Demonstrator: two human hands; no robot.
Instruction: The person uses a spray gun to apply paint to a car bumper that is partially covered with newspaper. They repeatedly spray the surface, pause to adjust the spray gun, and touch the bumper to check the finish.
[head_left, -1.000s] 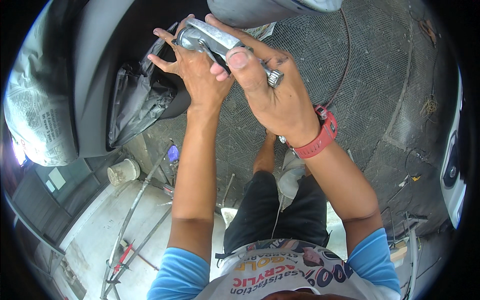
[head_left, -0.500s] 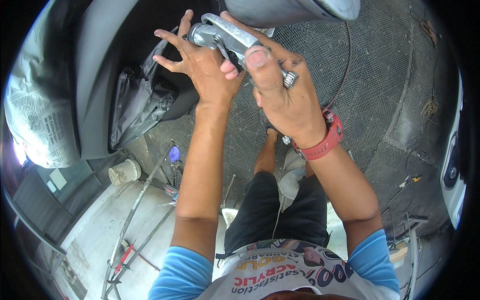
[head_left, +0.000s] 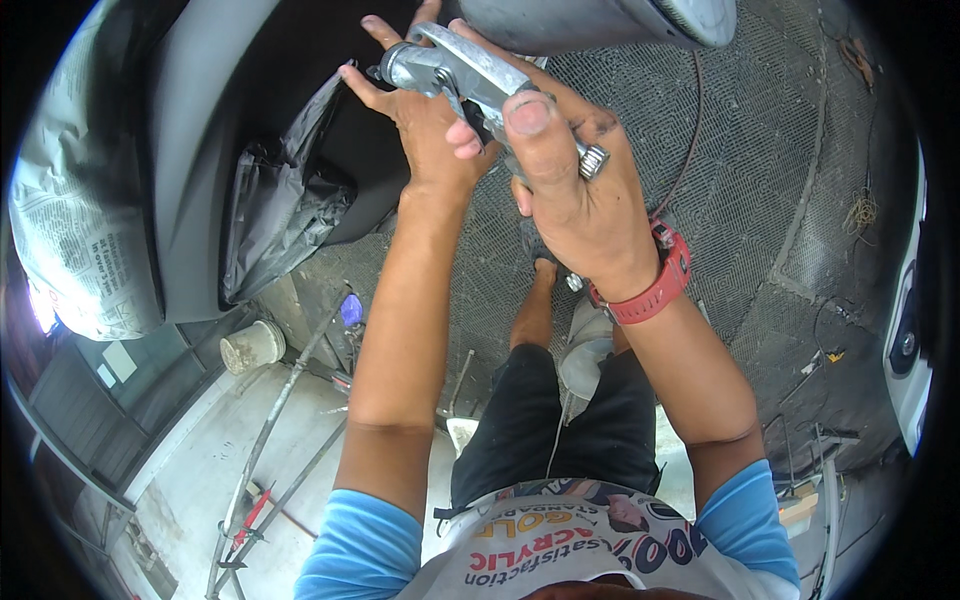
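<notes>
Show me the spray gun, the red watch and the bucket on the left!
Spray gun (head_left: 487, 70), head view: its metal body.
Red watch (head_left: 650, 298), head view: its strap.
Bucket (head_left: 249, 350), head view: its outer wall.

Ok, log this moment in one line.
right hand: holding spray gun | left hand: spread, partly hidden | dark panel: beside left hand

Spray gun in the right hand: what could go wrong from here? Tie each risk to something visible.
1. The left hand, bare and spread, looks close to the nozzle of the spray gun; a squeeze by the right hand could spray it.
2. A left finger appears beside the upper tip of the black sheet and might tug it.
3. The thin cord along the floor could be a trip hazard.
</notes>
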